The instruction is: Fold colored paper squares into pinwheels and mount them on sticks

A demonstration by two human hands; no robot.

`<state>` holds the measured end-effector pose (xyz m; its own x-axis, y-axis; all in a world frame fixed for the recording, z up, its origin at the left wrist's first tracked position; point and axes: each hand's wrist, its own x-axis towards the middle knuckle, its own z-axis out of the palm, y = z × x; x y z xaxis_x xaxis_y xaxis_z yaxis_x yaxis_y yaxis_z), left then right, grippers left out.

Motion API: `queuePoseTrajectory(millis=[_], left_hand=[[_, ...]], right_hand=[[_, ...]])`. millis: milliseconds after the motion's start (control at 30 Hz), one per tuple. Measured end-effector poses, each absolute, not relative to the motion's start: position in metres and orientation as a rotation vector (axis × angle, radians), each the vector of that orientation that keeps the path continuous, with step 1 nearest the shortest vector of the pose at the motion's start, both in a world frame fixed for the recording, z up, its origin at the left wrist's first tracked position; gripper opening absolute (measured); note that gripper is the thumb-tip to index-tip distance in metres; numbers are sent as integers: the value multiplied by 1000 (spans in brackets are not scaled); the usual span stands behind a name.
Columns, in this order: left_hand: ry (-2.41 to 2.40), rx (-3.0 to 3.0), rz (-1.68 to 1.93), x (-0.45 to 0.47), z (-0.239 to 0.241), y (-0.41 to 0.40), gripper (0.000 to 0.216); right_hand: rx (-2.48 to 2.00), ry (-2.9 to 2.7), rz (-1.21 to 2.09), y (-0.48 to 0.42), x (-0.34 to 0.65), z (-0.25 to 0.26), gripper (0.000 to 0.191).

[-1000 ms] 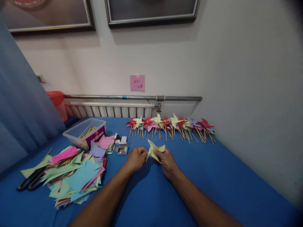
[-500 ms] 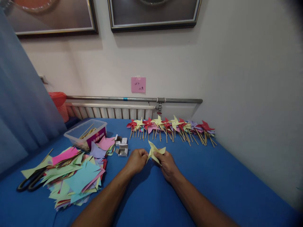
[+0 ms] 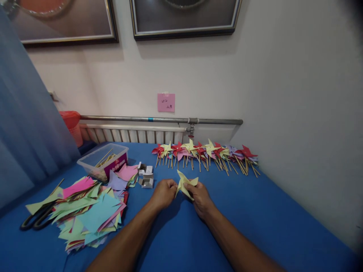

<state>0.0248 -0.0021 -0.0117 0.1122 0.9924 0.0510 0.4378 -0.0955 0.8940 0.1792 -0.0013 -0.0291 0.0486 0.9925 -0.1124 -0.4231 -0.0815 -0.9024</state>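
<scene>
A pale yellow paper pinwheel [image 3: 185,184] is held between both hands just above the blue table [image 3: 255,211]. My left hand [image 3: 163,193] pinches its left side with closed fingers. My right hand [image 3: 200,195] grips its right and lower part, fingers curled. A row of finished pinwheels [image 3: 205,152] in red, yellow, pink and purple, on wooden sticks, lies beyond the hands against the wall.
A heap of coloured paper squares [image 3: 85,211] lies at the left, with black scissors [image 3: 35,218] beside it. A clear plastic box [image 3: 102,160] with sticks and a small open grey box [image 3: 146,180] stand behind. A radiator [image 3: 130,133] runs along the wall.
Both hands stay pinched on the yellow pinwheel with only small finger shifts. The view has tilted slightly, so everything sits a little lower in the picture.
</scene>
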Motion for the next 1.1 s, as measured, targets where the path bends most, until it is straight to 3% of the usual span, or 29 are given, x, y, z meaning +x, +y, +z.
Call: queuePoseTrajectory(millis=[1100], left_hand=[[1366,1547,887,28,-7,-6,22]], right_hand=[[-987,-778,1409,-3,178,-28,37]])
